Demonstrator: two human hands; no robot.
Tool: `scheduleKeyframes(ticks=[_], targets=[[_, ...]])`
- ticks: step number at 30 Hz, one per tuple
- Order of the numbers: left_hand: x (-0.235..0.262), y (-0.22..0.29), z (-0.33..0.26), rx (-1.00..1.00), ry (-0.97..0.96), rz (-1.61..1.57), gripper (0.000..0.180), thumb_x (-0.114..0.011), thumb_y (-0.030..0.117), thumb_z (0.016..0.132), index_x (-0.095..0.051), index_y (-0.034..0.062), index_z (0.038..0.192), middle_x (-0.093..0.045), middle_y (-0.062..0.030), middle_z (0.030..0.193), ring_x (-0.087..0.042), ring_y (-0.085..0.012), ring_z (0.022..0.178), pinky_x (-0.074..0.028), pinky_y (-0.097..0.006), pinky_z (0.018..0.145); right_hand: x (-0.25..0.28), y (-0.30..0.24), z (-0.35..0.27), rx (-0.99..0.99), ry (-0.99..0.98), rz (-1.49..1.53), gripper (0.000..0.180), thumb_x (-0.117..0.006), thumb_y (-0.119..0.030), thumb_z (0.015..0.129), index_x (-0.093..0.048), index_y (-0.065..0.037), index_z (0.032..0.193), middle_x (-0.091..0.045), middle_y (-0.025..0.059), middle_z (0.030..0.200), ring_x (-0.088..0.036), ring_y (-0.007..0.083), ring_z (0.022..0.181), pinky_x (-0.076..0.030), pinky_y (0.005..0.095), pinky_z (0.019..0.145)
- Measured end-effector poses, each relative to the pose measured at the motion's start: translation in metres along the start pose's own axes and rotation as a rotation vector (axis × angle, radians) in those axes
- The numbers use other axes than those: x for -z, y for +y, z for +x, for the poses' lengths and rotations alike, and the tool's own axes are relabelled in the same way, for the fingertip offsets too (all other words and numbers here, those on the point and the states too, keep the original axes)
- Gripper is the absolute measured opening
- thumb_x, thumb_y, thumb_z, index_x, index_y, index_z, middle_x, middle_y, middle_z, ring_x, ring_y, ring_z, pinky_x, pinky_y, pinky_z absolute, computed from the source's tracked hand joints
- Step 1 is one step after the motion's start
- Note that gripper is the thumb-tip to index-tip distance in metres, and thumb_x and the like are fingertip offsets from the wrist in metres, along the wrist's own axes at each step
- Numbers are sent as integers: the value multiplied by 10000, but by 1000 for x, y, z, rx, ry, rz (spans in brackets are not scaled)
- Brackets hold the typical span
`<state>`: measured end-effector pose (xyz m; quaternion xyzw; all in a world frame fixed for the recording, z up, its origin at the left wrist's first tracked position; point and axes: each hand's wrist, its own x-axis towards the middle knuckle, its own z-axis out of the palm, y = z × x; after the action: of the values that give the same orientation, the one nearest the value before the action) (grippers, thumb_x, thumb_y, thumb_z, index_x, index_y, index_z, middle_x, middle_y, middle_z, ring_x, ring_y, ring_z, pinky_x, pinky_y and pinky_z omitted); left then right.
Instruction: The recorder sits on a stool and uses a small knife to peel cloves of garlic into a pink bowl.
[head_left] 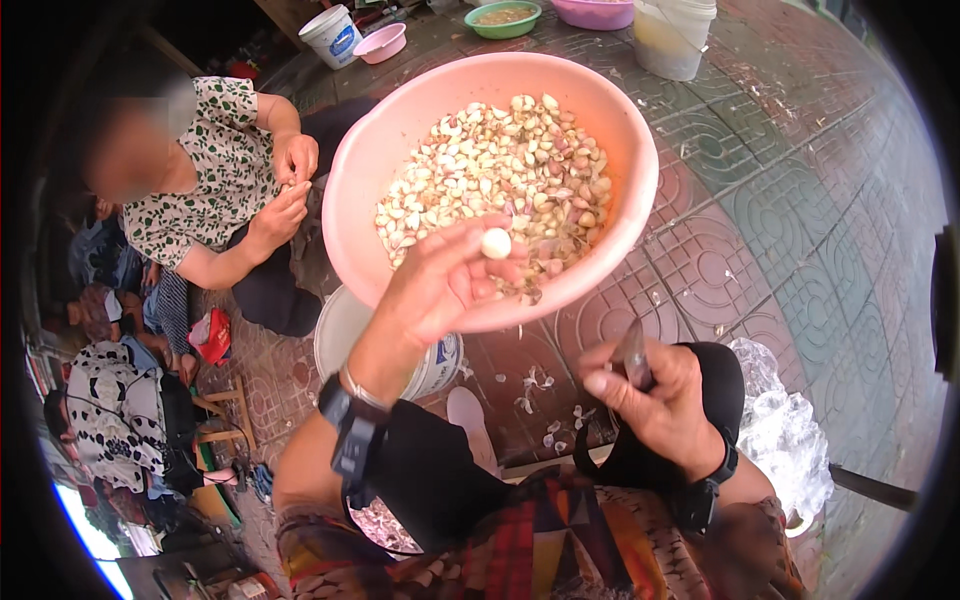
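Left hand (440,285) pinched a peeled white garlic clove (496,243) over the pink plastic basin (365,190); right hand (655,395) gripped a small knife (632,355), blade mostly hidden.

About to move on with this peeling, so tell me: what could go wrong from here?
The left hand pinches the peeled garlic clove only at its fingertips above the pink basin; it could slip and fall among the unpeeled cloves. The right hand grips a small knife near the person's knee, so a slip might cut.
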<state>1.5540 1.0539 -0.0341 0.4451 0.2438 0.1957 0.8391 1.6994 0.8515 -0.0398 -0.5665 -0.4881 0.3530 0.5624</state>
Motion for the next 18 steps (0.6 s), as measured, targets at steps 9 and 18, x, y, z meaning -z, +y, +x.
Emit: scheduleKeyframes(ticks=[9,18], targets=[[-69,-54,-63,-313,17,289,323,-492,-19,827,-483,-15,1150,-571,-113,1046,-568,-115,863,-480,-196,583,-19,1,6,-23,101,77,206,-638,-80,778,-577,-14,963,-568,-28,687,-468,20,622,-402,180,551],[-65,-54,-91,-392,188,666,227,-560,-9,790,-560,-1,1018,-587,-46,894,-559,-82,700,-456,-200,577,-20,4,-3,-113,-18,370,86,-603,-87,813,-591,-10,848,-555,-29,660,-459,13,576,-359,163,482]])
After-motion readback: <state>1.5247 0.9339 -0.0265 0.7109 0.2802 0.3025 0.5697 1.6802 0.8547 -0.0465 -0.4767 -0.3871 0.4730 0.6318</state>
